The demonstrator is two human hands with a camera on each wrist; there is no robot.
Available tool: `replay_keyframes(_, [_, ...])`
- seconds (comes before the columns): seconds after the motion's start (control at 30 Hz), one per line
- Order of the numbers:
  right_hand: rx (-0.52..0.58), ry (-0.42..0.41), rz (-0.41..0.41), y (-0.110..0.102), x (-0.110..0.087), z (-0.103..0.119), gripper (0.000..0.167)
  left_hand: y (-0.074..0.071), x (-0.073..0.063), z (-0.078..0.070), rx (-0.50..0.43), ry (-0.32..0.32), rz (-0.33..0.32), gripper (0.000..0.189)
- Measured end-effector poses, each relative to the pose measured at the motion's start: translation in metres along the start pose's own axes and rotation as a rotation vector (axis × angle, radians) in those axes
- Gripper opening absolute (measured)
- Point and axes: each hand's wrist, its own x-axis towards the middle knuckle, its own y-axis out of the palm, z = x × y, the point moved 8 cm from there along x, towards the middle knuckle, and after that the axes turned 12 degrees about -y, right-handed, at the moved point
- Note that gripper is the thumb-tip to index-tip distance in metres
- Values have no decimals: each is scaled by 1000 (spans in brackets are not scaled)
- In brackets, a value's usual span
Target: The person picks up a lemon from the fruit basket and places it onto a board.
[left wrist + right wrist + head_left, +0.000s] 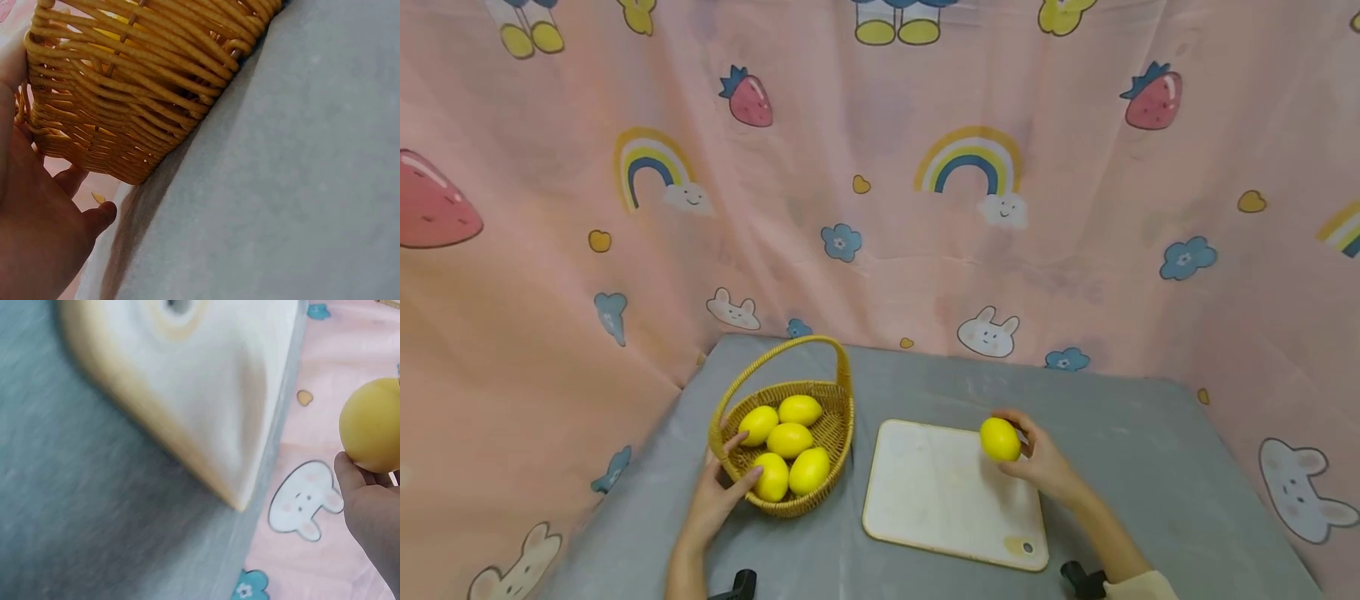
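Observation:
A yellow wicker basket (842,425) with a tall hoop handle stands on the left of the table, several yellow lemons (789,440) lying inside it. My left hand (718,492) grips the basket's near left side, thumb and a finger hooked over the rim. From the left wrist view, the woven wall (125,94) rises beside that hand (44,212). With thumb and fingertips, my right hand (1037,458) holds one lemon (1000,439) above the right part of a white cutting board (940,492). The same lemon (375,425) shows at the right wrist view's edge.
Grey cloth covers the table (1150,467). A pink patterned curtain (880,283) hangs behind it and along both sides. The board's corner hole (1027,547) faces the near right. Dark wrist mounts (1082,579) show at the bottom of the head view.

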Motion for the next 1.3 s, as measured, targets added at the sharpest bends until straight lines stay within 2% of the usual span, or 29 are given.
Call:
replay_keyframes(0.23, [-38,12,-25,-12,-13,-15,68,-2,0,2,-5,7,-1,59])
replay_keyframes(0.43, [-134,115,-26,-15,-19,-30,70,-4,-3,3,-21,-5,2,58])
replay_keyframes(0.6, [-162,167,-23,-15,-23,-33,72,-3,-2,3,-15,-8,12,58])
replay_keyframes(0.9, [-255,140,32,-13,-23,-34,71,2,-1,0,-14,-4,21,58])
replay_keyframes(1.3, [-217,170,79,-8,-22,-39,73,2,1,-1,-5,-33,19,60])
